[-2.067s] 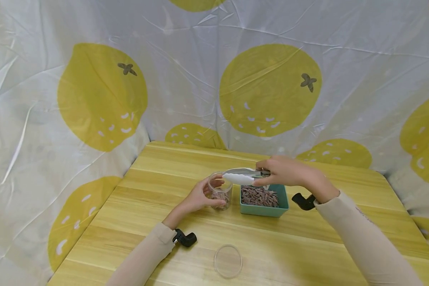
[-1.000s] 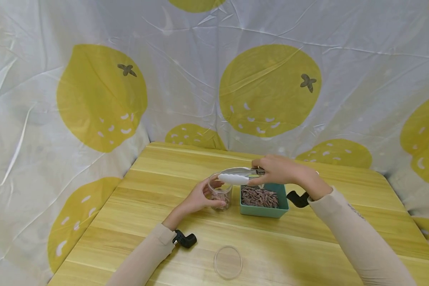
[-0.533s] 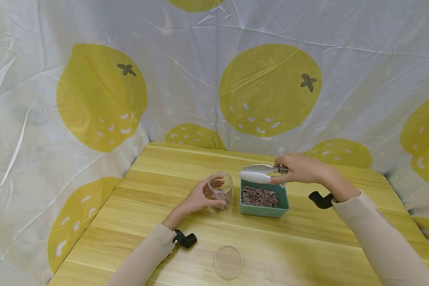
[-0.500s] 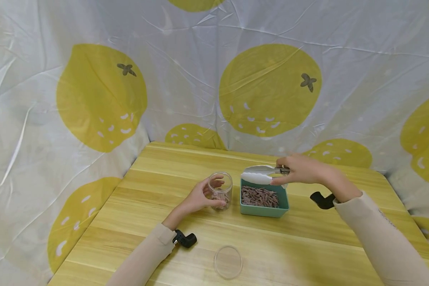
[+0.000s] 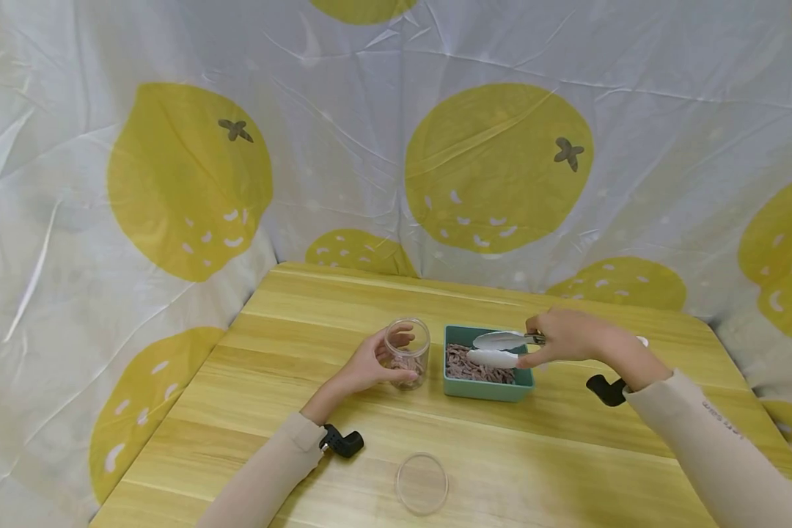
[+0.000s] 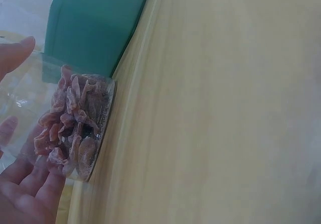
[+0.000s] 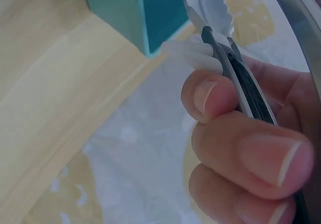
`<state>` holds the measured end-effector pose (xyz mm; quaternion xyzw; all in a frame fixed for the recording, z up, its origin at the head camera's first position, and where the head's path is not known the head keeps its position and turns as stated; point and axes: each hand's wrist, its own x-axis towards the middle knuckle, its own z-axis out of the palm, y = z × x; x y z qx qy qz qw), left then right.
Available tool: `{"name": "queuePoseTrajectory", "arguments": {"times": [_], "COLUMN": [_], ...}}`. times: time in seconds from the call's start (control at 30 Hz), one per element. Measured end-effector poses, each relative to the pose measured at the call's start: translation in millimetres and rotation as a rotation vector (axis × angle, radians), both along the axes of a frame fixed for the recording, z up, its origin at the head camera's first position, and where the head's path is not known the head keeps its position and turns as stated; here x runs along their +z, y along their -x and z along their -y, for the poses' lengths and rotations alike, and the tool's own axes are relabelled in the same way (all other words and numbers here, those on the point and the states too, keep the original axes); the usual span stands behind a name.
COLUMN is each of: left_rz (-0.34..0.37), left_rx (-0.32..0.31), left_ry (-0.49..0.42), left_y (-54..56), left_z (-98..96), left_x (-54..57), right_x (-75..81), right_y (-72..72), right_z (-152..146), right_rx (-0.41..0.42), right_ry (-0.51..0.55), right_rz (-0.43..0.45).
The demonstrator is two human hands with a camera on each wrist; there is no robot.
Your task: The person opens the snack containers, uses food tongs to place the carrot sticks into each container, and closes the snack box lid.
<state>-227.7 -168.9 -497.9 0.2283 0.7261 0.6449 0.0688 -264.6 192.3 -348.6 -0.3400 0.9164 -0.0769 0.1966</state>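
Observation:
My left hand (image 5: 369,363) curls round a clear open jar (image 5: 409,345) standing on the table. Brownish dried strips (image 6: 72,123) fill its lower part in the left wrist view. My right hand (image 5: 570,339) grips metal tongs with white scalloped tips (image 5: 495,358). Those tips are spread apart, over and partly inside a teal rectangular box (image 5: 482,390) to the jar's right. A layer of the same brownish strips (image 5: 462,365) covers the box's bottom. The tips hide some strips, and whether they touch them I cannot tell. The right wrist view shows fingers (image 7: 246,143) curled round the tongs' handle.
A clear round lid (image 5: 421,484) lies on the wooden table (image 5: 290,323) near its front. Lemon-print cloth (image 5: 343,161) hangs behind and beside the table. Each wrist carries a black camera mount, one of them near the left sleeve (image 5: 343,442).
My right hand has carried the tongs from over the jar rightward to the teal box, then lowered them into it. My left hand and the jar have stayed in place.

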Motion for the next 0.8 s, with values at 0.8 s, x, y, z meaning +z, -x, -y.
{"name": "queuePoseTrajectory", "arguments": {"times": [0.8], "left_rz": [0.020], "left_rx": [0.007], "left_ry": [-0.012], "left_y": [1.1], "left_z": [0.1], "left_x": [-3.9], "right_x": [-28.0], "right_y": [-12.4], "right_z": [45], "right_rx": [0.047], "right_ry": [-0.218], "right_rz": [-0.290]}}
